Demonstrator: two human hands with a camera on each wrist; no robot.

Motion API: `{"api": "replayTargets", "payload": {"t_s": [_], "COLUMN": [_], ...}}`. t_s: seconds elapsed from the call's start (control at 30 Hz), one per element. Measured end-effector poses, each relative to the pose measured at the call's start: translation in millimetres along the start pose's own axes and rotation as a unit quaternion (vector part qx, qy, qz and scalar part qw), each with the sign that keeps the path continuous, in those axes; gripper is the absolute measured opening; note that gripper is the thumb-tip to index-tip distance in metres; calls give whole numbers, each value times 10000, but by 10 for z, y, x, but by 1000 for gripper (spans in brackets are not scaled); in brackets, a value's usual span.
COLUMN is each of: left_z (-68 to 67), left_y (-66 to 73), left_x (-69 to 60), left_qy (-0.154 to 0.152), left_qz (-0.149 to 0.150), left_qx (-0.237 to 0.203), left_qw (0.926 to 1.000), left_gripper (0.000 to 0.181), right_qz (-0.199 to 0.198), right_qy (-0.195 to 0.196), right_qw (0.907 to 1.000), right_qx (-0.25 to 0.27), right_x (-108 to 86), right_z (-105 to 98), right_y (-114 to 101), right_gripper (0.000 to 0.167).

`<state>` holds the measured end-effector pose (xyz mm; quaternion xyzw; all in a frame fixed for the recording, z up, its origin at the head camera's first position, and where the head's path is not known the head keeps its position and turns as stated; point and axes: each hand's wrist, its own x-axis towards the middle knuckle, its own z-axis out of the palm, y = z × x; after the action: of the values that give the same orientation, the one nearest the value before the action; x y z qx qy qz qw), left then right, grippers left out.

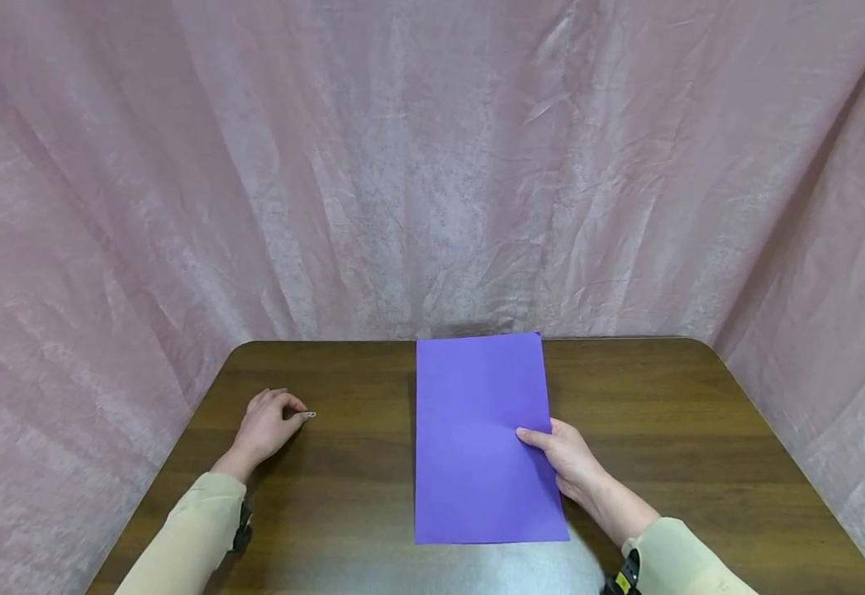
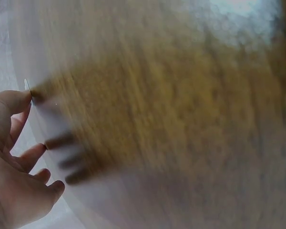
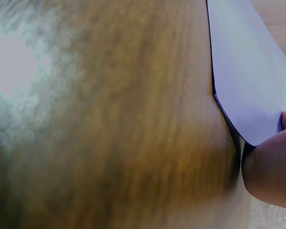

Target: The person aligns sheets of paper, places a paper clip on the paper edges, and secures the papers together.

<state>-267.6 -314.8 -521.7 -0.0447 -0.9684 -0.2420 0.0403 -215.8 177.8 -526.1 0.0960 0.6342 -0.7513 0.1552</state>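
Between thumb and forefinger, my left hand (image 1: 268,428) pinches a small pale metal clip (image 1: 311,414), which looks like a paper clip, low over the left side of the table. In the left wrist view the clip (image 2: 26,85) is a thin bright line at the fingertips, and the other fingers are spread. My right hand (image 1: 579,464) grips a purple paper sheet (image 1: 477,438) by its right edge, thumb on top and fingers hidden beneath. The right wrist view shows the paper (image 3: 250,67) bending near the thumb; whether it is one sheet or more, I cannot tell.
The brown wooden table (image 1: 358,487) has rounded far corners. Pink velvety curtains (image 1: 439,165) hang behind it and along the sides. Bright light reflects off the table's near middle. A dark wrist strap (image 1: 625,574) shows at the right sleeve.
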Motion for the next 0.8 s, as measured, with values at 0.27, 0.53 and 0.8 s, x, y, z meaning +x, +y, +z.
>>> {"api": "replayTargets", "payload": {"t_s": [0.27,0.53,0.8], "left_z": [21,44,53], "left_y": [12,36,63], "left_x": [1,-8,-4], "left_qy": [76,79,90], "left_qz": [62,-33,-167], "left_qx": [52,89,63], "left_qw": [9999,9999,9998], "left_gripper": [10,10,10], "right_qz": [0,-9,-19], "right_qy": [-3,14,22], "right_qw": [10000,10000,10000], "right_qx": [56,50,52], "right_x": [-5,-8,2], "right_z": [2,13,18], "right_y": [6,24,25], "right_gripper": [21,24,24]}}
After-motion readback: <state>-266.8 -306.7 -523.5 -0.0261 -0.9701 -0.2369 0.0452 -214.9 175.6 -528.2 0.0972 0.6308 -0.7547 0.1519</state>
